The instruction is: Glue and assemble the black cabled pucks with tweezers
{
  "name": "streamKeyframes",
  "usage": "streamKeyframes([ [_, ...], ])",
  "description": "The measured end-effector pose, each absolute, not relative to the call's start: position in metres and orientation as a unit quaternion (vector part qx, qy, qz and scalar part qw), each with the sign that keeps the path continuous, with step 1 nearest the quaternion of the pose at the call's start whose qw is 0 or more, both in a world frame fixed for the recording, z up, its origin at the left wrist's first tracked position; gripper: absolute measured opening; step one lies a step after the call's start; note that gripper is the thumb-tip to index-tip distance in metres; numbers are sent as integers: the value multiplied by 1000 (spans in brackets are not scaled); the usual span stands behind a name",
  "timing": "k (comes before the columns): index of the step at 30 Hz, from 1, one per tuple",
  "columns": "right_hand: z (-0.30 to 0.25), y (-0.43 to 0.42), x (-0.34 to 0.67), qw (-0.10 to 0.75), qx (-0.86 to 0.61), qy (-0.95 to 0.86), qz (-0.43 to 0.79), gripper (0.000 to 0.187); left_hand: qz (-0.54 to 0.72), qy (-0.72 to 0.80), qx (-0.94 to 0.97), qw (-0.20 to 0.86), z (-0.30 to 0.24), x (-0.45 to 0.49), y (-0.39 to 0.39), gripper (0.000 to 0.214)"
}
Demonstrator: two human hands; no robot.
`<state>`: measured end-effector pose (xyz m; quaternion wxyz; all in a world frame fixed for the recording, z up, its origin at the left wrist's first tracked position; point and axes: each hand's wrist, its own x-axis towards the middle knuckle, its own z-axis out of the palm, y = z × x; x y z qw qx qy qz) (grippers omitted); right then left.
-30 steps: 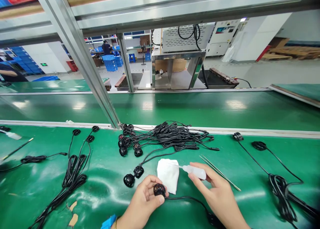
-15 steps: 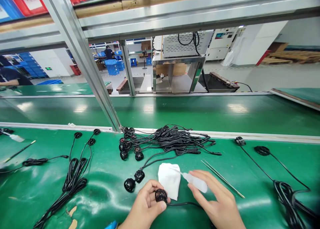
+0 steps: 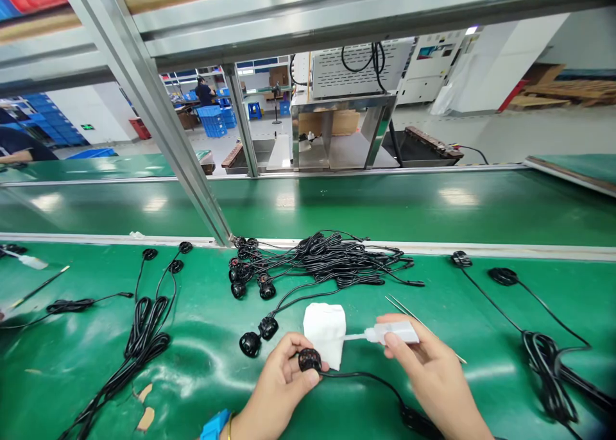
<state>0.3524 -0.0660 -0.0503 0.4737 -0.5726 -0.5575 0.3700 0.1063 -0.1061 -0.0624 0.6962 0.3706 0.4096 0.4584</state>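
My left hand [image 3: 283,379] pinches a round black cabled part [image 3: 309,360] with an openwork housing. Its black cable runs right, beneath my right hand [image 3: 428,363]. That hand grips a small translucent dropper bottle [image 3: 395,332] between thumb and fingers. The bottle lies nearly level, its thin nozzle pointing left at the right edge of a folded white cloth [image 3: 325,328]. The cloth is on the green bench just behind the black part. Partly hidden behind my right hand is a pair of metal tweezers [image 3: 402,308].
Similar black parts [image 3: 255,340] and a heap of coiled black cables [image 3: 341,260] lie beyond the cloth. More cabled parts are at left [image 3: 144,337] and right [image 3: 548,369]. A metal post [image 3: 163,132] rises at the bench's back edge, before a green conveyor belt [image 3: 337,199].
My right hand has moved right and turned the dropper bottle from slanted to almost level, drawing its nozzle back to the cloth's edge. My left hand keeps its hold. The view has tipped slightly downward.
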Motion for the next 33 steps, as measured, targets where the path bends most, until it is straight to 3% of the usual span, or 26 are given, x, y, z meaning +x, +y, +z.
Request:
streamKeyframes([
  [11, -21, -72, 344, 487, -432, -724, 229, 6, 445, 407, 369, 708, -52, 106, -104, 27],
  [33, -18, -76, 342, 495, -379, -762, 175, 15, 435, 422, 365, 707, -43, 108, -103, 30],
])
